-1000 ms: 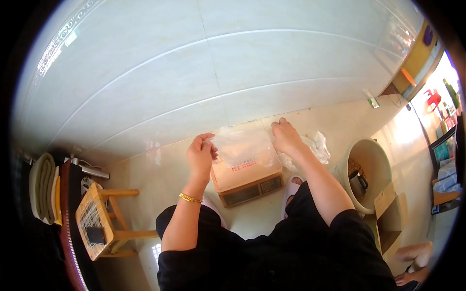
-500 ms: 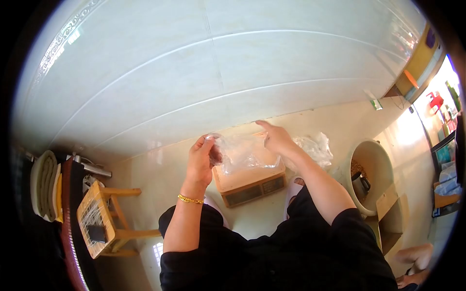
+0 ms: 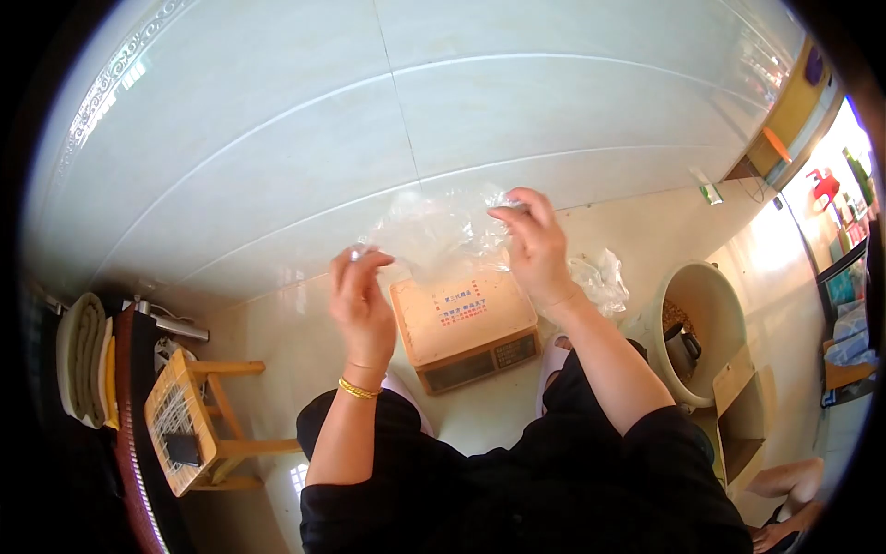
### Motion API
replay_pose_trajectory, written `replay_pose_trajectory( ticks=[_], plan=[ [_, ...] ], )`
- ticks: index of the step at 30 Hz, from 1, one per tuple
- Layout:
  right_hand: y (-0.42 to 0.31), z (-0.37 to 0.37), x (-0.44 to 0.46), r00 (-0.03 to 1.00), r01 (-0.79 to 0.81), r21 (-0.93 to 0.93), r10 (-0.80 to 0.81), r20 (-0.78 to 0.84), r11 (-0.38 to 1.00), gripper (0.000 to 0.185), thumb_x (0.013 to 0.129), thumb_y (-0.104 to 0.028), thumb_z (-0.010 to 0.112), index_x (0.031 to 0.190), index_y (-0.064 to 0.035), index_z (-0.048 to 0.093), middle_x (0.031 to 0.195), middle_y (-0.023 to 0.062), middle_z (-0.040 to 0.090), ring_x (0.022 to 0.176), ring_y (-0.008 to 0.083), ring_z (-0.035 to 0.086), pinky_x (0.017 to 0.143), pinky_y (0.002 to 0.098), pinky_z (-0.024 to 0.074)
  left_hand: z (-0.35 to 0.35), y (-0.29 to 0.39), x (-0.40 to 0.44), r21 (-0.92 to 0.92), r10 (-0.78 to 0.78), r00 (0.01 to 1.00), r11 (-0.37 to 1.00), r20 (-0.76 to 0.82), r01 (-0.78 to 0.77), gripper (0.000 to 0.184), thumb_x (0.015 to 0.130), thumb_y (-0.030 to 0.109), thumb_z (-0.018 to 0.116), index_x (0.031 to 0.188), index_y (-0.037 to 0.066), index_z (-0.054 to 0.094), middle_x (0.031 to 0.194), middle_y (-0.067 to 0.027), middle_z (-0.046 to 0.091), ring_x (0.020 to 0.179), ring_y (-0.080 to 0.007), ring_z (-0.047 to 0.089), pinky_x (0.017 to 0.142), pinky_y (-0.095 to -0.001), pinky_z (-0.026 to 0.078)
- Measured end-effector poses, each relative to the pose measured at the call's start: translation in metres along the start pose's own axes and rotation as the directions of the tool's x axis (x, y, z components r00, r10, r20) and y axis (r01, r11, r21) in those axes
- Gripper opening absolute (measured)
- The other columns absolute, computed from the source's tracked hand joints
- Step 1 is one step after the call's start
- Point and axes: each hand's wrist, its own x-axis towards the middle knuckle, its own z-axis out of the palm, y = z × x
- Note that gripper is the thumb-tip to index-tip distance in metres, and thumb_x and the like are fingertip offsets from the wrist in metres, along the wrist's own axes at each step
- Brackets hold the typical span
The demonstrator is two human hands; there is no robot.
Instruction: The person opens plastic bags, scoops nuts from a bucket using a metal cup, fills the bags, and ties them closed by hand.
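Raised since half a second ago, the clear plastic bag (image 3: pixel 434 224) has left its place over the middle of the low box (image 3: pixel 466 328) and now spreads higher in view, so that the red and blue print on the box's top shows. It lies between the two hands, beyond the left hand's fingertips and to the left of the right hand's. Its far part is seen against the pale wall (image 3: pixel 277 120), and its near edge overlaps the far edge of the box; whether the two touch cannot be told. At the bag's left side, the left hand (image 3: pixel 360 300) pinches the film between thumb and fingers; at the upper right, the right hand (image 3: pixel 537 247), which has moved outward, grips the other side with bent fingers. A gold bracelet (image 3: pixel 358 389) circles the left wrist. Another crumpled clear bag (image 3: pixel 602 283) lies on the floor just right of the right wrist. Farther right, a pale bucket (image 3: pixel 727 300) holds small tan pieces and a dark-handled vessel (image 3: pixel 683 349), with an open cardboard box (image 3: pixel 743 425) beside it and another person's arm (image 3: pixel 789 480) beyond. Well to the left, a wooden stool (image 3: pixel 208 434) bears a flat black object (image 3: pixel 183 450).
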Motion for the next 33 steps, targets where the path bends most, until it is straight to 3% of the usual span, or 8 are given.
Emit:
replay_pose_trajectory(
  ticks=[2,3,6,10,12,15,24,33],
  plan=[
    [0.011,0.011,-0.014,0.978,0.11,-0.249,-0.059,0.201,0.962,0.023,0.078,0.01,0.047,0.096,0.0028,0.061,0.103,0.0194,0.058,0.086,0.0296,0.063,0.076,0.0345,0.0508,0.003,-0.002,-0.005,0.599,0.17,0.949,0.742,0.266,-0.301,0.019,0.085,-0.001,0.047,0.098,0.004,0.06,0.098,-0.0145,0.06,0.089,-0.0271,0.06,0.078,-0.0388,0.049],
    [0.03,0.018,-0.024,0.74,-0.079,-0.492,0.382,0.553,0.867,0.021,0.078,0.007,0.049,0.092,0.0033,0.064,0.11,0.0208,0.059,0.094,0.0347,0.061,0.083,0.0381,0.0494,-0.002,-0.019,-0.011,0.709,-0.171,0.869,0.659,0.465,-0.25,0.023,0.083,0.0,0.047,0.1,0.005,0.062,0.101,-0.016,0.06,0.092,-0.0293,0.06,0.079,-0.0399,0.049],
    [0.076,0.021,-0.067,0.336,0.04,-0.714,0.664,0.668,0.699,0.034,0.075,0.007,0.047,0.107,0.0002,0.06,0.116,0.0235,0.054,0.106,0.0357,0.055,0.084,0.0406,0.0474,-0.014,-0.058,-0.033,0.792,-0.824,0.184,0.416,0.536,-0.447,0.034,0.081,0.004,0.045,0.106,0.011,0.066,0.097,-0.0141,0.063,0.092,-0.034,0.059,0.08,-0.0427,0.048],
    [0.032,-0.002,-0.019,0.429,0.022,-0.637,0.568,0.702,0.771,0.022,0.076,0.001,0.051,0.093,0.0005,0.065,0.097,0.0202,0.061,0.095,0.0339,0.06,0.08,0.0419,0.0487,-0.021,-0.052,-0.037,0.763,-0.707,0.301,0.542,0.641,-0.352,0.028,0.081,0.004,0.045,0.097,0.008,0.068,0.095,-0.0148,0.063,0.091,-0.0333,0.059,0.078,-0.0426,0.048],
    [0.028,-0.002,-0.019,0.549,0.046,-0.615,0.494,0.674,0.787,0.016,0.077,-0.002,0.053,0.087,0.0009,0.065,0.093,0.019,0.062,0.091,0.0325,0.062,0.079,0.0412,0.0497,-0.022,-0.051,-0.033,0.697,-0.376,0.666,0.648,0.644,-0.308,0.017,0.08,0.007,0.051,0.087,0.006,0.066,0.085,-0.0121,0.061,0.084,-0.0312,0.061,0.075,-0.04,0.049],
    [0.022,0.001,-0.015,0.577,0.032,-0.621,0.492,0.652,0.783,0.018,0.075,-0.001,0.054,0.088,0.0005,0.065,0.095,0.0183,0.061,0.092,0.0323,0.061,0.078,0.0409,0.0498,-0.01,-0.039,-0.024,0.692,-0.287,0.794,0.688,0.535,-0.218,0.012,0.082,0.01,0.055,0.086,0.006,0.066,0.089,-0.0131,0.061,0.082,-0.0319,0.06,0.074,-0.0404,0.049],
    [0.009,0.008,-0.012,0.634,0.009,-0.599,0.459,0.623,0.801,0.018,0.074,-0.001,0.053,0.089,0.0018,0.063,0.093,0.0184,0.061,0.088,0.0325,0.062,0.074,0.0406,0.0503,0.012,-0.026,-0.011,0.35,-0.442,0.803,0.883,0.4,0.311,0.028,0.079,0.006,0.062,0.107,0.006,0.064,0.094,-0.0072,0.059,0.065,-0.0137,0.053,0.063,-0.0275,0.046],
    [0.017,-0.003,-0.007,0.569,-0.069,-0.704,0.608,0.555,0.707,0.02,0.075,-0.004,0.053,0.092,-0.0034,0.064,0.094,0.0171,0.064,0.09,0.0311,0.063,0.075,0.0396,0.0502,0.003,-0.027,-0.009,0.391,-0.48,0.796,0.857,0.368,0.336,0.039,0.08,0.007,0.061,0.119,0.009,0.06,0.103,-0.0067,0.061,0.065,-0.0131,0.052,0.064,-0.0268,0.047]
  ],
)
